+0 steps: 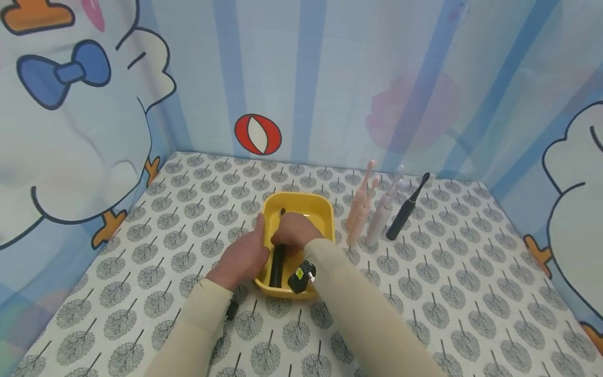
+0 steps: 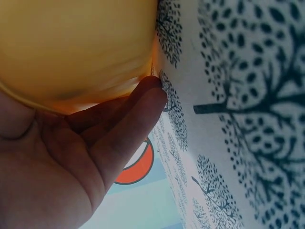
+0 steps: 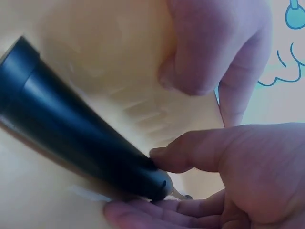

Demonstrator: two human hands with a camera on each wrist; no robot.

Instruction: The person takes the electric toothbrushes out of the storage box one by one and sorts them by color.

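Note:
A yellow plastic basin stands on the patterned cloth. My left hand grips its left wall, thumb over the rim and fingers along the outside, as the left wrist view shows against the yellow wall. Inside the basin lies a black electric toothbrush, lengthwise along the left side, its brush head toward the far end. My right hand reaches in and pinches the toothbrush; in the right wrist view thumb and fingers lie on either side of the black handle near its neck end. The hand hides the toothbrush's middle in the head view.
Right of the basin lie several more electric toothbrushes: two pink ones, pale lilac-grey ones and a black one. The cloth bears a tree print. Printed curtains stand behind and at both sides.

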